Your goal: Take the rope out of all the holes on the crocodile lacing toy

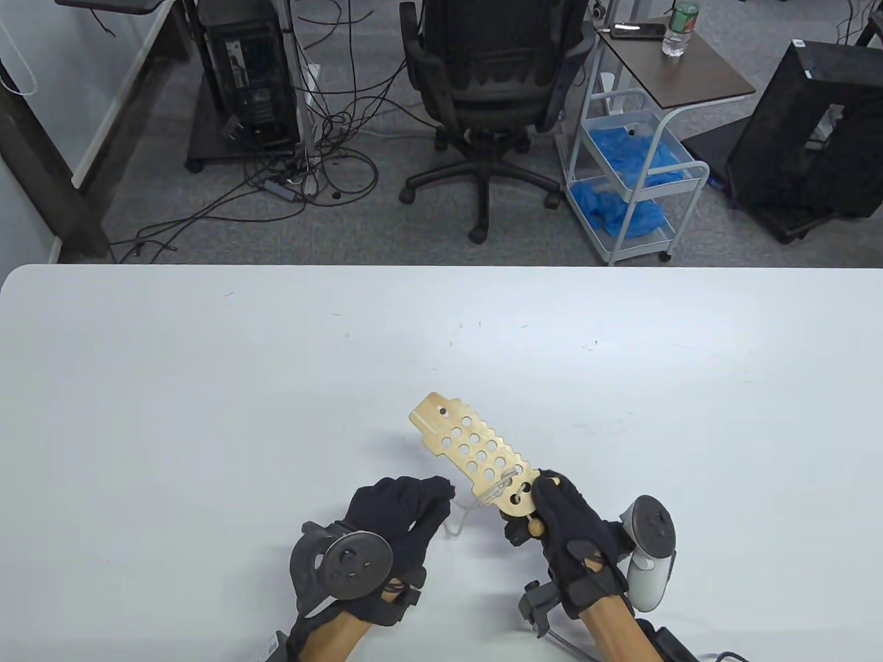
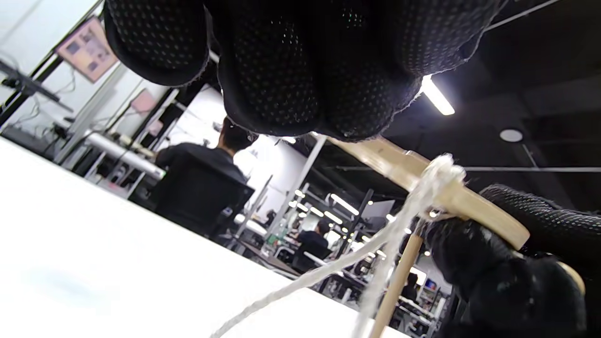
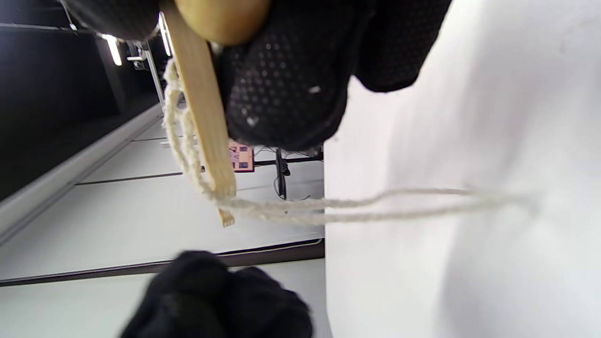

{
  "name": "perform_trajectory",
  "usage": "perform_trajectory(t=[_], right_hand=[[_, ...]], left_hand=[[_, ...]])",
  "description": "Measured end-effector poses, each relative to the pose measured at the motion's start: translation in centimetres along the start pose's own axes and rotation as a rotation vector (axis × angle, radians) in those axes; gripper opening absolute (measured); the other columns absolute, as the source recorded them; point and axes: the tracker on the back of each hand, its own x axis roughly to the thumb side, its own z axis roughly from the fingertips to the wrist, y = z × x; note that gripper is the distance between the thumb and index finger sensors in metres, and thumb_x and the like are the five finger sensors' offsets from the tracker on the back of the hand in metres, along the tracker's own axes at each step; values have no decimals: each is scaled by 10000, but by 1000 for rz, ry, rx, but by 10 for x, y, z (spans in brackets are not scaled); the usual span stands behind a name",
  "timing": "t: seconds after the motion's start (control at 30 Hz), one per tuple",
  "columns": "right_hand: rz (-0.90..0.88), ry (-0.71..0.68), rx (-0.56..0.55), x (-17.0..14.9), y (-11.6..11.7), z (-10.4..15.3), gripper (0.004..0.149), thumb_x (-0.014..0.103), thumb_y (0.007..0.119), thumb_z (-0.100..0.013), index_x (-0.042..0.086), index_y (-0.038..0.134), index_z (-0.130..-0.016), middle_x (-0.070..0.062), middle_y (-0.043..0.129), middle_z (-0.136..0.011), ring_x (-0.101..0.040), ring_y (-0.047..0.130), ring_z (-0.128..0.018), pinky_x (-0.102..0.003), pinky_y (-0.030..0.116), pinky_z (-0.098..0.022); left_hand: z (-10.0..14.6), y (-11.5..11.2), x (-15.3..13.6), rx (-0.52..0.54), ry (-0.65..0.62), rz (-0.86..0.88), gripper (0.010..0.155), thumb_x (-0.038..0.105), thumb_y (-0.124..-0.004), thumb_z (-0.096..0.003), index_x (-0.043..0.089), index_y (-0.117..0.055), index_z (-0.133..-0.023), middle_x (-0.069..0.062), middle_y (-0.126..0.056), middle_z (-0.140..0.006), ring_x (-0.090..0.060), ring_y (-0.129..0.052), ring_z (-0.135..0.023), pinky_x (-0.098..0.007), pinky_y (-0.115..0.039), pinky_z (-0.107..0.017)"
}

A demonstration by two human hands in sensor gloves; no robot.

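Nearest me, my right hand [image 1: 576, 534] grips the near end of the wooden crocodile lacing toy [image 1: 472, 455], its fingers [image 3: 281, 94] closed around the board beside a wooden bead [image 1: 534, 527], holding it raised over the white worktop [image 1: 207, 386] with the far end angled away to the left. My left hand [image 1: 397, 524] sits just left of it with fingers curled, though I cannot tell whether they pinch the pale rope [image 3: 291, 206], which threads the holes nearest my right hand and trails down toward the worktop. I can read no writing on the toy; beyond the worktop stand an office chair [image 1: 486, 96] and a cart [image 1: 638, 179].
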Motion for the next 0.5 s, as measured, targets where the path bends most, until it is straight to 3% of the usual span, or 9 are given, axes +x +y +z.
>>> perform_trajectory(t=[0.17,0.3,0.4,0.5], right_hand=[[-46,-40,63,6,2,-1,477,487,708,-508,177,719,-871,-52,960,-696,-170,1020,-423,-499,780,-574],[-107,-43,190,6,11,-3,479,483,707,-511,170,718,-873,-57,958,-698,-179,1017,-426,-508,773,-578],[-125,-51,271,6,18,-3,479,481,708,-511,166,722,-872,-59,960,-696,-182,1017,-424,-512,773,-576],[-154,-49,365,5,26,-3,478,475,711,-510,160,728,-870,-66,964,-690,-188,1018,-417,-517,775,-570]], left_hand=[[-1,-6,-5,-38,61,18,401,482,-750,-489,329,-874,-838,57,-1023,-641,-136,-1012,-515,-477,-844,-502],[0,-10,-13,-61,113,48,424,481,-727,-499,334,-857,-874,49,-1016,-701,-147,-1010,-568,-482,-837,-517],[0,-15,-20,-80,162,183,473,469,-721,-504,317,-801,-945,20,-978,-796,-175,-982,-653,-503,-809,-555],[-2,-21,-26,-139,130,331,589,487,-725,-499,306,-671,-1057,-11,-875,-956,-218,-897,-802,-543,-752,-615]])
